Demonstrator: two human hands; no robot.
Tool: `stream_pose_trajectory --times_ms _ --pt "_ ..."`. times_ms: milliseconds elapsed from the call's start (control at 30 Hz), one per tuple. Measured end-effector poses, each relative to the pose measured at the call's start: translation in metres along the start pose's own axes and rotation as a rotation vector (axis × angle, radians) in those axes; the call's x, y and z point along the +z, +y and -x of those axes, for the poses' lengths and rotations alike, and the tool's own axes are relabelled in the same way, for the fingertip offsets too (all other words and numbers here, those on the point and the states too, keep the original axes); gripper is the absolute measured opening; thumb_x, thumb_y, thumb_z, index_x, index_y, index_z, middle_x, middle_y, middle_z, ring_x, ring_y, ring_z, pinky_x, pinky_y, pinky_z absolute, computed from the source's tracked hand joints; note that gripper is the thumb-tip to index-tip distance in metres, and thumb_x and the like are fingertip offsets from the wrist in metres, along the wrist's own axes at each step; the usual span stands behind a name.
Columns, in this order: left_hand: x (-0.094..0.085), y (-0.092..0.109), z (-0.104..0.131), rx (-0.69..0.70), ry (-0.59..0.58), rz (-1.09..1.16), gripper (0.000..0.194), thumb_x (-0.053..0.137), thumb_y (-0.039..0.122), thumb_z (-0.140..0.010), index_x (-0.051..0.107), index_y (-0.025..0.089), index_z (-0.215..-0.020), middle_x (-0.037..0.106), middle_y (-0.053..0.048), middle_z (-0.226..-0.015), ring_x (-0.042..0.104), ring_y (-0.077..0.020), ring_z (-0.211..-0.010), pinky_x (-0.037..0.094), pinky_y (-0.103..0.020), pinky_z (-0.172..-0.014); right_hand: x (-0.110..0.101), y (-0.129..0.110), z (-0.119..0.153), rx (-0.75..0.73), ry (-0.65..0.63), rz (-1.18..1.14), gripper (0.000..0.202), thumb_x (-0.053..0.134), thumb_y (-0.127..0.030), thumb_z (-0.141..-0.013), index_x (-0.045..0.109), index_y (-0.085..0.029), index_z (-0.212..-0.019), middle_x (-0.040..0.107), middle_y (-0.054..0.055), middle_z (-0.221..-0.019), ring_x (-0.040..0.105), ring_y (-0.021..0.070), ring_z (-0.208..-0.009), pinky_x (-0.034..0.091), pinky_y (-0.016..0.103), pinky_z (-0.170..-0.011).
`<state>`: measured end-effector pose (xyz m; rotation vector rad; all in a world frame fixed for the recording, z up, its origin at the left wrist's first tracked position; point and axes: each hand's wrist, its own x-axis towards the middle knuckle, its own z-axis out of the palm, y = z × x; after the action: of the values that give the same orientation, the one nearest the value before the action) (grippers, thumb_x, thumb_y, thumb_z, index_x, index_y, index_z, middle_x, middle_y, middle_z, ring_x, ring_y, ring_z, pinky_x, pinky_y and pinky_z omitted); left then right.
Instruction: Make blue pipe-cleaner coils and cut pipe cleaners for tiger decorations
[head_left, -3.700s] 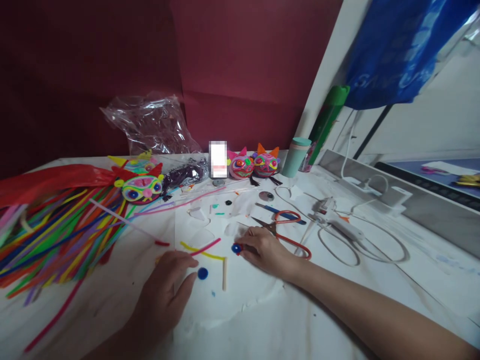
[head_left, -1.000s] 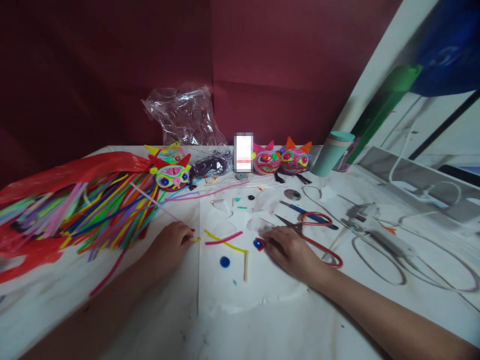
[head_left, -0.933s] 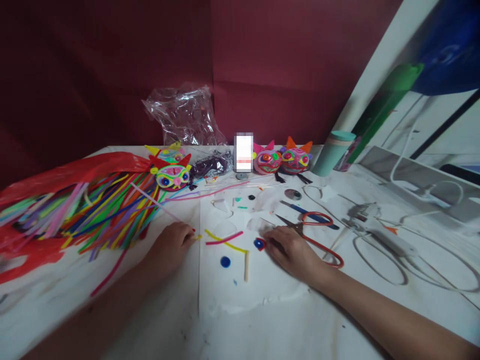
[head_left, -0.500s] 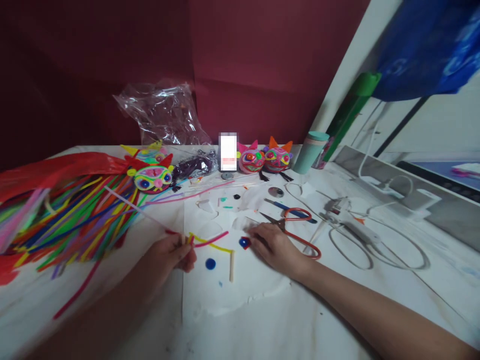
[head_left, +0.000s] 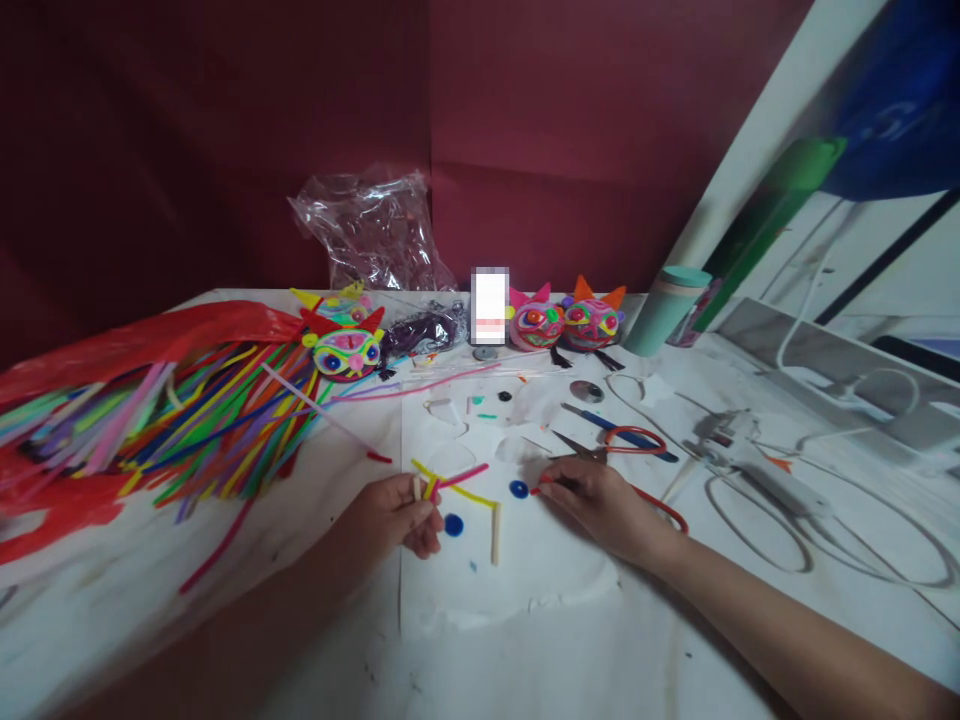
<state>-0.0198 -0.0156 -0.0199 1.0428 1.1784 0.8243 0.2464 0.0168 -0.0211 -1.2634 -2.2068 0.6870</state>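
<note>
My left hand [head_left: 401, 515] is closed, pinching a short bundle of pipe cleaner pieces [head_left: 430, 488] in cream, yellow and pink. Beside its fingertips a blue disc [head_left: 454, 525] lies on the white paper. My right hand [head_left: 589, 500] pinches a small red piece [head_left: 535, 491], mostly covered by the fingers. Just left of that hand is a second blue disc [head_left: 519, 489] with a small pale spot in its middle. Between the hands are a yellow pipe cleaner [head_left: 472, 497], a pink one [head_left: 466, 475] and a cream one [head_left: 495, 535].
Orange-handled scissors [head_left: 636, 440] and a blue-handled tool [head_left: 622, 432] lie beyond my right hand. A glue gun [head_left: 765, 465] with a looping cord is at the right. Many coloured pipe cleaners [head_left: 217, 420] spread at the left. Decorated animal heads [head_left: 349, 352] and a green cup [head_left: 667, 310] stand behind.
The view has swung left, so things appear further right. The red piece that was at the second blue disc is now between my right fingertips, a little apart from the disc.
</note>
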Motion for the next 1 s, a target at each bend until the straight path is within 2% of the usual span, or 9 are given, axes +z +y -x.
stream_pose_trajectory --times_ms 100,300,433,533,633,767,833,900,1000 --pt "0.004 0.0 0.003 0.043 -0.003 -0.005 0.025 0.067 0.035 -0.063 0.054 0.014 -0.069 0.064 -0.001 -0.063 0.058 -0.0114 -0.048 0.044 -0.023 -0.046 0.002 -0.017 0.005 -0.045 0.024 -0.042 0.014 0.05 -0.022 -0.083 0.061 -0.018 -0.077 0.061 0.003 -0.069 0.054 0.0145 -0.061 0.041 0.025 -0.054" --pt "0.014 -0.007 0.011 0.136 0.023 -0.051 0.018 0.059 0.032 -0.07 0.056 0.014 -0.072 0.065 -0.004 -0.069 0.059 -0.0128 -0.056 0.043 -0.022 -0.046 0.028 -0.063 0.004 -0.395 0.07 0.055 0.021 0.048 -0.018 -0.086 0.063 -0.016 -0.072 0.056 0.007 -0.07 0.05 0.0172 -0.071 0.041 0.03 -0.065" --pt "0.019 -0.007 0.016 0.133 0.049 -0.043 0.017 0.06 0.032 -0.068 0.054 0.016 -0.07 0.062 -0.002 -0.065 0.061 -0.0159 -0.062 0.043 -0.023 -0.047 0.044 -0.074 -0.006 -0.512 0.177 0.176 0.02 0.047 -0.016 -0.086 0.064 -0.014 -0.075 0.055 0.007 -0.068 0.046 0.0177 -0.068 0.036 0.032 -0.063" --pt "0.022 -0.002 0.019 0.133 0.06 -0.018 0.017 0.061 0.03 -0.064 0.055 0.015 -0.07 0.06 -0.001 -0.06 0.057 -0.0137 -0.055 0.043 -0.024 -0.048 0.05 -0.075 -0.01 -0.547 0.218 0.188 0.021 0.046 -0.015 -0.086 0.064 -0.014 -0.075 0.055 0.007 -0.068 0.045 0.0177 -0.068 0.034 0.032 -0.063" --pt "0.024 0.002 0.022 0.193 0.08 -0.032 0.013 0.058 0.026 -0.066 0.051 0.016 -0.062 0.058 0.001 -0.056 0.051 -0.0102 -0.049 0.041 -0.024 -0.051 0.049 -0.076 -0.011 -0.499 0.241 0.126 0.021 0.047 -0.019 -0.086 0.063 -0.016 -0.073 0.054 0.006 -0.069 0.045 0.0178 -0.07 0.034 0.032 -0.064" --pt "0.024 0.002 0.024 0.253 0.097 -0.129 0.012 0.055 0.022 -0.069 0.049 0.017 -0.06 0.059 0.001 -0.058 0.05 -0.0105 -0.051 0.039 -0.024 -0.053 0.047 -0.078 -0.009 -0.405 0.208 -0.025 0.021 0.049 -0.02 -0.084 0.058 -0.018 -0.066 0.051 0.003 -0.064 0.045 0.017 -0.068 0.035 0.031 -0.064" --pt "0.024 0.002 0.026 0.252 0.106 -0.181 0.01 0.054 0.021 -0.071 0.051 0.017 -0.062 0.059 0.001 -0.059 0.051 -0.011 -0.054 0.039 -0.024 -0.054 0.048 -0.079 -0.007 -0.295 0.168 -0.217 0.023 0.05 -0.023 -0.084 0.054 -0.018 -0.061 0.05 0.002 -0.062 0.045 0.0152 -0.064 0.035 0.029 -0.061" --pt "0.025 0.004 0.027 0.237 0.108 -0.188 0.007 0.053 0.022 -0.071 0.052 0.017 -0.065 0.06 0.0 -0.061 0.051 -0.0113 -0.055 0.04 -0.024 -0.055 0.051 -0.078 -0.007 -0.11 0.101 -0.51 0.027 0.054 -0.031 -0.082 0.05 -0.018 -0.059 0.048 -0.001 -0.059 0.042 0.0124 -0.057 0.033 0.026 -0.053" --pt "0.025 0.008 0.029 0.224 0.091 -0.151 0.007 0.054 0.024 -0.07 0.053 0.017 -0.067 0.061 0.0 -0.062 0.052 -0.0112 -0.053 0.041 -0.024 -0.054 0.056 -0.075 -0.007 0.102 -0.022 -0.88 0.032 0.06 -0.044 -0.077 0.052 -0.017 -0.062 0.049 -0.002 -0.057 0.038 0.0095 -0.05 0.029 0.024 -0.048"
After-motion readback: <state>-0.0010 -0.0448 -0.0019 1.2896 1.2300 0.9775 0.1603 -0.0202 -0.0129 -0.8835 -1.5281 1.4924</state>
